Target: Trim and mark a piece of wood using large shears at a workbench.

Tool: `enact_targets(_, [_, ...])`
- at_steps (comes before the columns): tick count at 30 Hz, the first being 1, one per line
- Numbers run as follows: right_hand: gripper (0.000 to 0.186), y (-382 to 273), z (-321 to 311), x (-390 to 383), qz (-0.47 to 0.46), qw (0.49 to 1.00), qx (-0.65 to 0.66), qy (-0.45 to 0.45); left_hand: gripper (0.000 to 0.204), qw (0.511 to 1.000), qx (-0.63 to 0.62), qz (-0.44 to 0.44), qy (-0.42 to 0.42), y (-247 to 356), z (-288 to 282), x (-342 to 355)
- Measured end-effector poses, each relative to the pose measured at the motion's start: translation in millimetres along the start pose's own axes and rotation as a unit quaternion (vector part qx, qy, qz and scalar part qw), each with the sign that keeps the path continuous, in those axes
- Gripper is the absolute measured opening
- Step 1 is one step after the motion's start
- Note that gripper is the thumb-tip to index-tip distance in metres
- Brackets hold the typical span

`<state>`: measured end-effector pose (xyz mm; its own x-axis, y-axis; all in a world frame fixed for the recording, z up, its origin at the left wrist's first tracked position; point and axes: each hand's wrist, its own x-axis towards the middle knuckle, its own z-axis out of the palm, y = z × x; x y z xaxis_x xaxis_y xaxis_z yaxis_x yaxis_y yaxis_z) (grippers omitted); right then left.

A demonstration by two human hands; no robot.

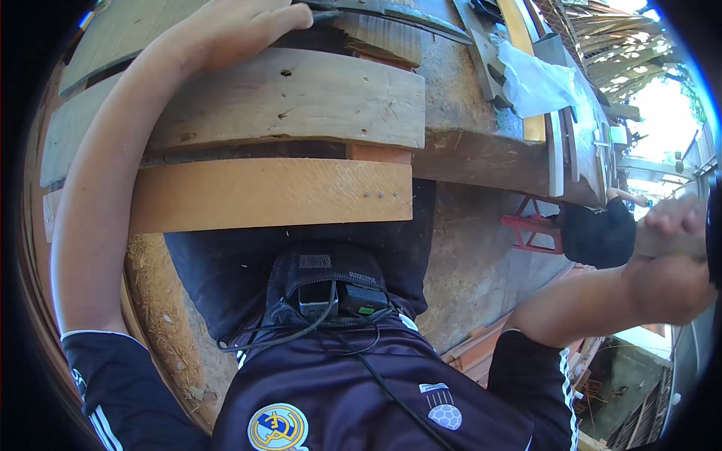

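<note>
My left arm reaches up the left side over the wooden slats. My left hand (244, 30) is partly cut off by the top edge; its thumb lies against a dark, narrow piece (325, 15), and the other fingers are hidden. Under that arm are a weathered plank (301, 101) with knots and, closer to me, a lighter board (278, 194) with three small nail-like dots at its right end. Raised at the far right, my right hand (669, 263) is blurred, with its fingers curled closed. What it grips is not clear.
A thick worn bench slab (481, 161) lies right of the slats, with a translucent plastic bag (538, 79) and wood strips on it. Beyond stand a red stool (532, 224) and a person in dark clothing (599, 234). A black pouch with cables (327, 282) rests at my waist.
</note>
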<state>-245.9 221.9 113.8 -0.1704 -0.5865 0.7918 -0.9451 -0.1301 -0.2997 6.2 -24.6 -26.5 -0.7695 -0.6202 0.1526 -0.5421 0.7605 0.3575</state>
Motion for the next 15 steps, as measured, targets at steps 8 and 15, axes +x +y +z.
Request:
enact_targets(8, [0.034,16,58,-81,0.244,0.912,-0.04,-0.329,0.052,1.0,-0.001,0.011,-0.017,-6,5,3])
enact_targets(15, [0.034,16,47,-93,0.287,0.898,0.002,-0.334,0.045,0.998,0.031,0.036,0.043,15,-2,-4])
